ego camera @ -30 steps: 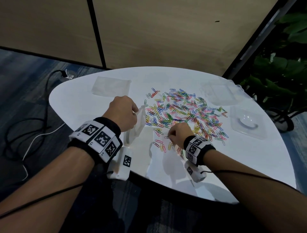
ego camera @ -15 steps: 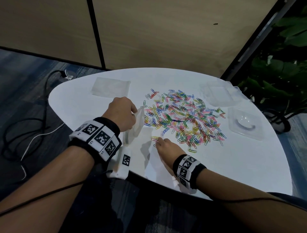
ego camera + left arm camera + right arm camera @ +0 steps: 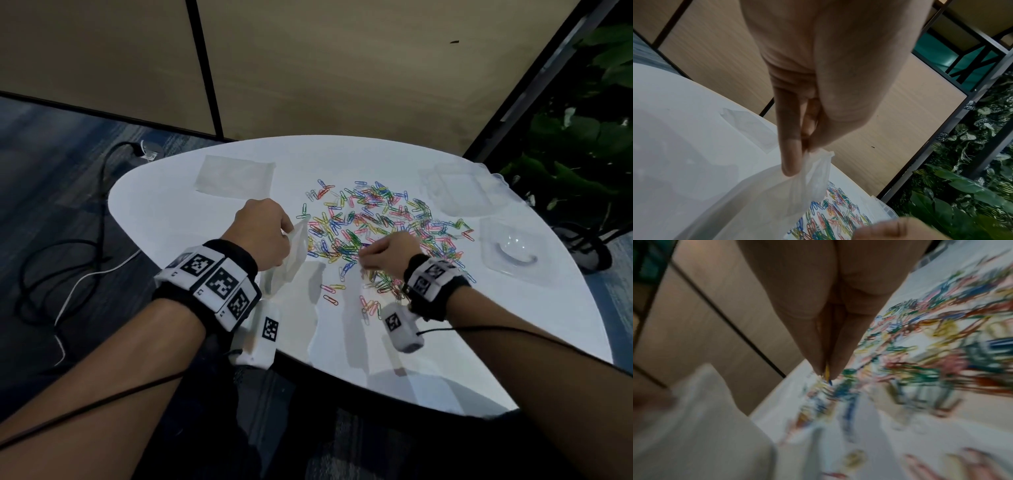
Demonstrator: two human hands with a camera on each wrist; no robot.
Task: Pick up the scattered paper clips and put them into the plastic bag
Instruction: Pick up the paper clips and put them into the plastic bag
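Observation:
Many coloured paper clips lie scattered across the middle of the white table. My left hand pinches the top edge of a thin clear plastic bag, which hangs down to the table left of the pile. The left wrist view shows thumb and forefinger closed on the bag. My right hand hovers low over the pile's near-left part. In the blurred right wrist view its fingertips pinch a yellow and a blue paper clip, with the bag off to the left.
A second flat plastic bag lies at the back left of the table. Two clear plastic containers sit at the right. Cables trail on the floor at left, and a plant stands at right.
My right hand, which had come near the table's front edge beside the bag half a second ago, has moved back right over the pile and now pinches clips. The left hand still holds the bag.

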